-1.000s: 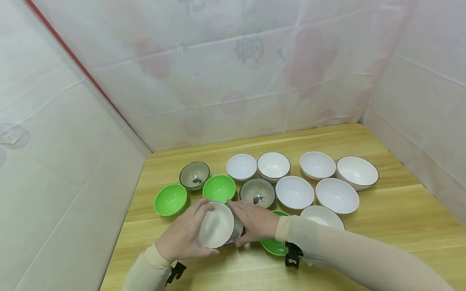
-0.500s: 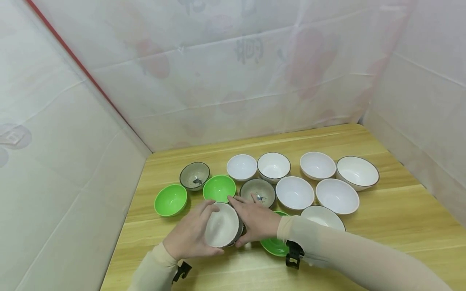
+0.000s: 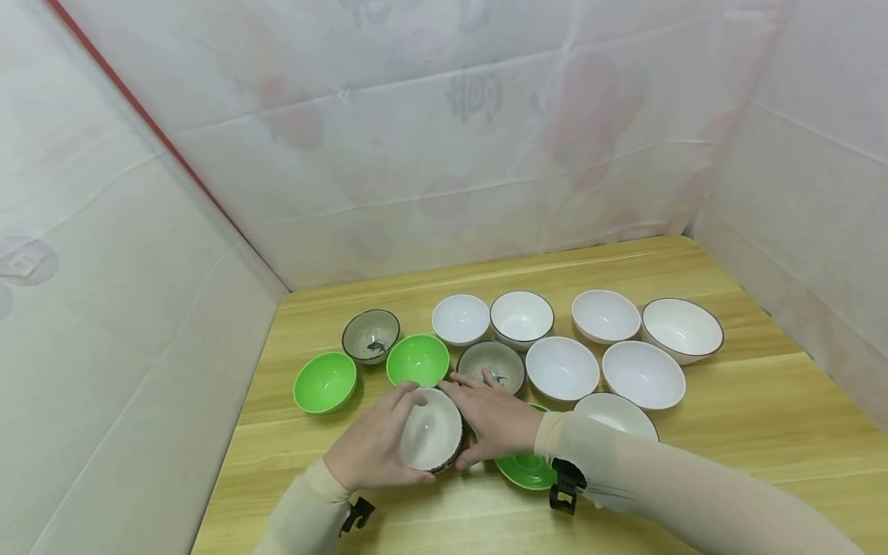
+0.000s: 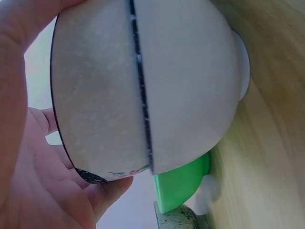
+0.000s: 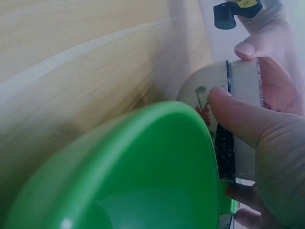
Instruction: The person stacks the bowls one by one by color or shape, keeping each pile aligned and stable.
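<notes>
Front and centre, my left hand (image 3: 375,447) grips an off-white bowl (image 3: 432,429) with a dark speckled rim, thumb and fingers spread around its sides. This upper bowl (image 4: 100,90) sits in the mouth of a matching lower bowl (image 4: 190,86), whose foot is at the tabletop. My right hand (image 3: 502,420) holds the lower bowl's right side between thumb and fingers. In the right wrist view, the right thumb lies on the lower bowl (image 5: 214,78) near its rim, by a painted red and green pattern. The head view hides most of the lower bowl.
Green bowls (image 3: 418,360) and grey fish-patterned bowls (image 3: 371,336) stand behind and left. Several white bowls (image 3: 562,368) fill the back right. A green bowl (image 3: 527,472) is partly under my right wrist. White sheeting (image 3: 444,154) surrounds the wooden table (image 3: 749,432).
My left hand has moved right with the upper bowl, which now sits straight over the lower bowl and covers it. My right hand has shifted very slightly to the right.
</notes>
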`<state>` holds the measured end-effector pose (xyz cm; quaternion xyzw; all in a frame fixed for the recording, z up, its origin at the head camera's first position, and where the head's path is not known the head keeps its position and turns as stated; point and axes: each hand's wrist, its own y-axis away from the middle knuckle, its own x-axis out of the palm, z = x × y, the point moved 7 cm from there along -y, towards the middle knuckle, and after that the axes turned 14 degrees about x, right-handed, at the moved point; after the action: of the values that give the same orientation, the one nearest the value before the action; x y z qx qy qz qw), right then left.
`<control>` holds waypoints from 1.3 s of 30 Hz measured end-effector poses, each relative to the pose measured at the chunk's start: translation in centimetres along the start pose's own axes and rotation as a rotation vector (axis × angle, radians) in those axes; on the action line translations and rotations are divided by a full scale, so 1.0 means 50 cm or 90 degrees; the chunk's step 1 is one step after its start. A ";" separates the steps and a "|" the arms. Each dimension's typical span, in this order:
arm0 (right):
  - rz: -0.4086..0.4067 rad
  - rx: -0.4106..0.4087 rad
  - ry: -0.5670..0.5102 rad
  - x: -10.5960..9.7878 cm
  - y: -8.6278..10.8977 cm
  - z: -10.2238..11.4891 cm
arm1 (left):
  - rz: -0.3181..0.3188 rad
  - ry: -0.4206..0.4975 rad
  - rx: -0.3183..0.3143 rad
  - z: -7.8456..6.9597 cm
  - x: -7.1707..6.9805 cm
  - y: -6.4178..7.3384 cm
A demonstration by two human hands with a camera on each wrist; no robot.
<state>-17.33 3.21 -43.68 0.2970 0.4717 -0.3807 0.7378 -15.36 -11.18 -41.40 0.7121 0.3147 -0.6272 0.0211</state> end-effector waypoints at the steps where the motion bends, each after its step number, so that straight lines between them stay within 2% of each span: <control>1: 0.001 0.001 0.003 0.001 0.000 0.000 | 0.002 0.002 -0.003 0.000 0.002 0.001; 13: -0.002 -0.008 0.012 0.002 -0.001 0.002 | -0.003 0.037 -0.033 0.006 0.018 0.022; 24: 0.008 -0.010 -0.013 0.000 -0.003 0.000 | -0.031 0.103 -0.104 0.025 0.031 0.064; 39: 0.012 -0.009 -0.029 -0.003 -0.001 0.003 | -0.034 0.116 -0.103 0.028 0.035 0.068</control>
<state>-17.33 3.11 -43.49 0.2880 0.4547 -0.3768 0.7539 -14.94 -13.73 -44.53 0.7536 0.3839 -0.5326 0.0334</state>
